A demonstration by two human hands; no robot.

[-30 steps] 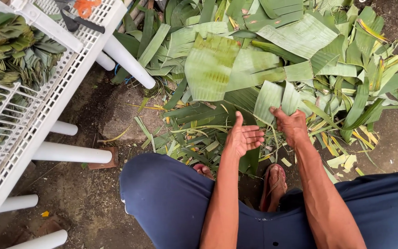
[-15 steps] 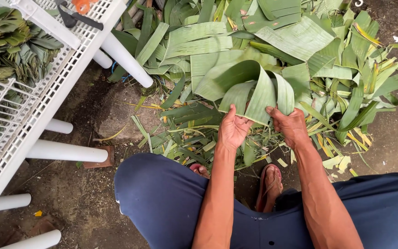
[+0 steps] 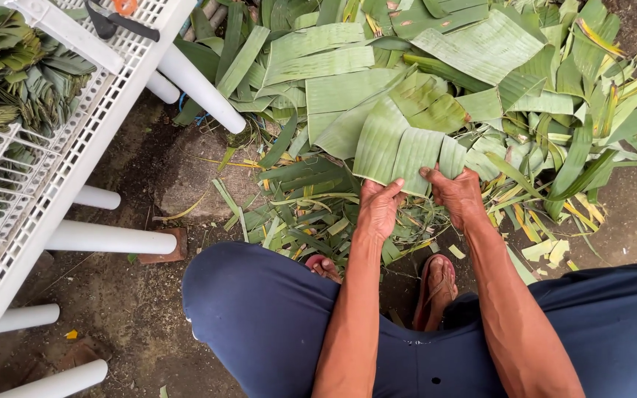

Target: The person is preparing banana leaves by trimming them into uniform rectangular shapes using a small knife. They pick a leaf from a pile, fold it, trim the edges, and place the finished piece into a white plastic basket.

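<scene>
A large green banana leaf piece [image 3: 399,144] lies curled on top of a heap of cut leaves [image 3: 495,81] on the ground. My left hand [image 3: 377,210] grips its near edge from the left. My right hand [image 3: 457,195] grips the same edge just to the right, thumb on top. Both forearms reach down between my knees, which are in dark blue trousers [image 3: 259,317]. My feet in red sandals [image 3: 436,284] rest below the hands.
A white wire rack [image 3: 60,169] with white tube legs [image 3: 108,237] stands at the left and carries stacks of folded leaves [image 3: 20,77]. Scissors with an orange handle [image 3: 116,18] lie on its top. Leaf scraps litter the dirt floor [image 3: 134,309].
Both hands went from open above the leaf scraps to gripping the leaf's near edge. The leaf has been pulled and folded over toward me.
</scene>
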